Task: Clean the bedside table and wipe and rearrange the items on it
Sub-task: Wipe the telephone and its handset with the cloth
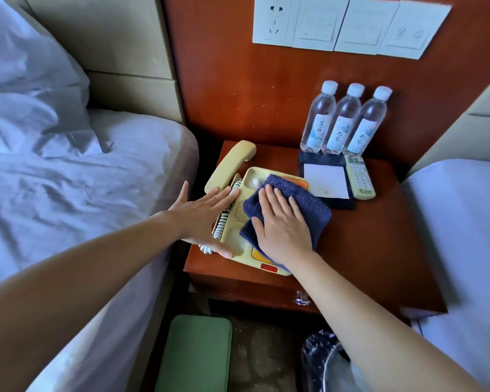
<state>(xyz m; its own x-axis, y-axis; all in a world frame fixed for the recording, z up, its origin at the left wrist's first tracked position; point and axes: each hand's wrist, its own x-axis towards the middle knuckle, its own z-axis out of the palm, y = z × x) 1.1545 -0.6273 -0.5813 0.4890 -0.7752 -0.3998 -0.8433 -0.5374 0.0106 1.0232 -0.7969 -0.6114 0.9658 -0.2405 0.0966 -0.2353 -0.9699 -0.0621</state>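
While my right hand [283,227], flat and straight-fingered, presses the navy cloth [309,205] onto the cream telephone [232,222] beneath it to wipe its face, I log my left hand [201,219], fingers straight, against the telephone's side, apparently steadying it on the counter [365,244]; handset [229,165] just beyond.
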